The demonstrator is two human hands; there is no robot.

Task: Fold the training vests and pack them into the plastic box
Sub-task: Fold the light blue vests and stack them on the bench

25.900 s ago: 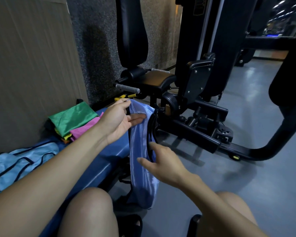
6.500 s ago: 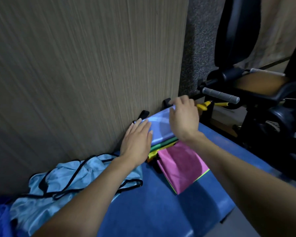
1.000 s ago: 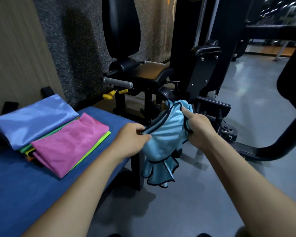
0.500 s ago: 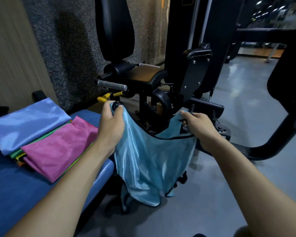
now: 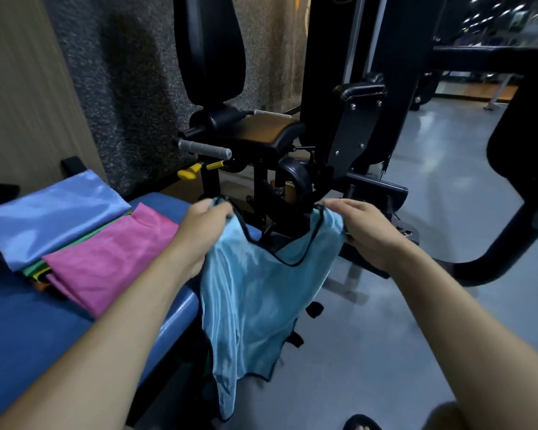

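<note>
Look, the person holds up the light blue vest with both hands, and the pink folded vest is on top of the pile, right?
Nearly. The head view shows both hands, left hand and right hand, holding up the light blue vest, but the blue folded vest tops the pile; the pink folded vest leans against its front.

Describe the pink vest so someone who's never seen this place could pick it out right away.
Find the blue padded bench on the left, by the wood wall. A stack of folded vests lies there; the pink vest is the nearest one, partly under the periwinkle vest. It is the only pink one.
</note>
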